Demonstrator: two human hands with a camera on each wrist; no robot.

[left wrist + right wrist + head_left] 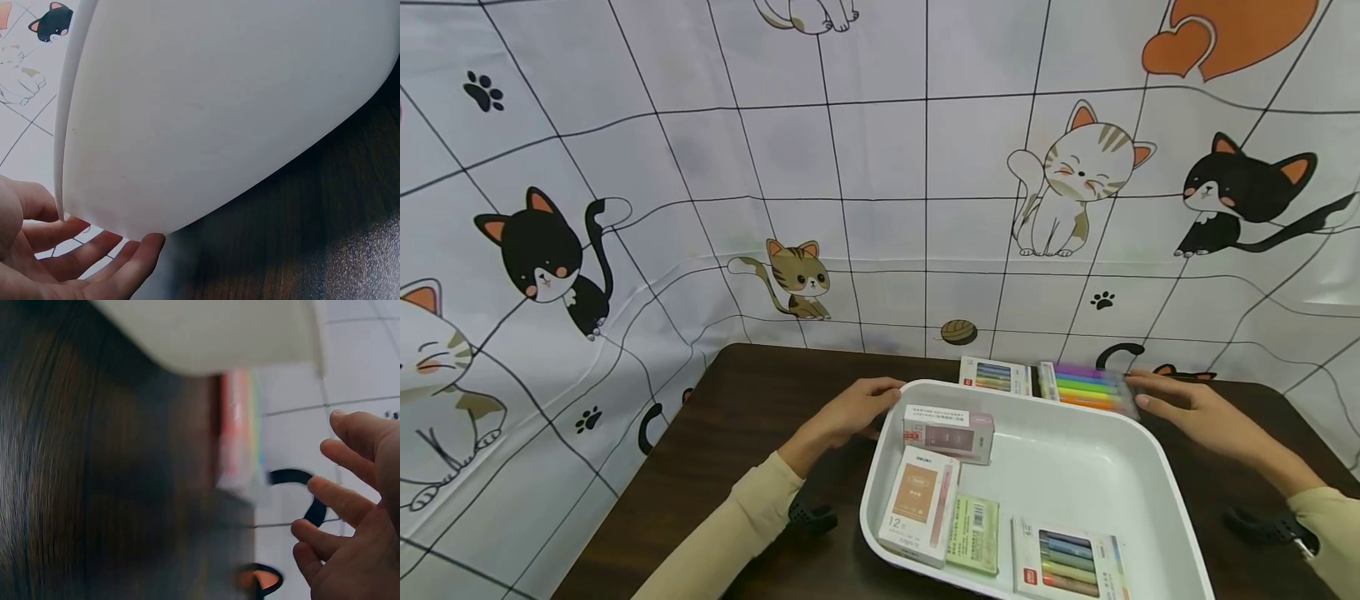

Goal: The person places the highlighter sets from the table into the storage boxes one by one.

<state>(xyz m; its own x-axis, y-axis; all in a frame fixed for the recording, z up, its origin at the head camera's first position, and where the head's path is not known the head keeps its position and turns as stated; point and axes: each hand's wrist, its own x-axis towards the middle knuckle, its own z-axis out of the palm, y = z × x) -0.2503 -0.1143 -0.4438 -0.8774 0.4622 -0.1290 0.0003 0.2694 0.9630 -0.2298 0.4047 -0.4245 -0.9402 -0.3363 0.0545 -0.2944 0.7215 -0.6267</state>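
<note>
Head view, left grip: my left grip holds the upper left corner of the white tray, lower right of centre.
Head view, right grip: my right grip is loose and wide, fingertips by the right end of the rainbow marker pack, right of centre.
Head view, in the tray: a mauve box, a tall pink-white box and a green box along its left side; a pen box at the bottom edge of the frame.
Head view, beyond the tray: a second pen box left of the marker pack, on the dark table.
Left wrist view: my fingers curl round the tray's corner, lower left.
Right wrist view: my fingers, lower right, stand apart from the blurred marker pack at centre; a tray corner is above.
</note>
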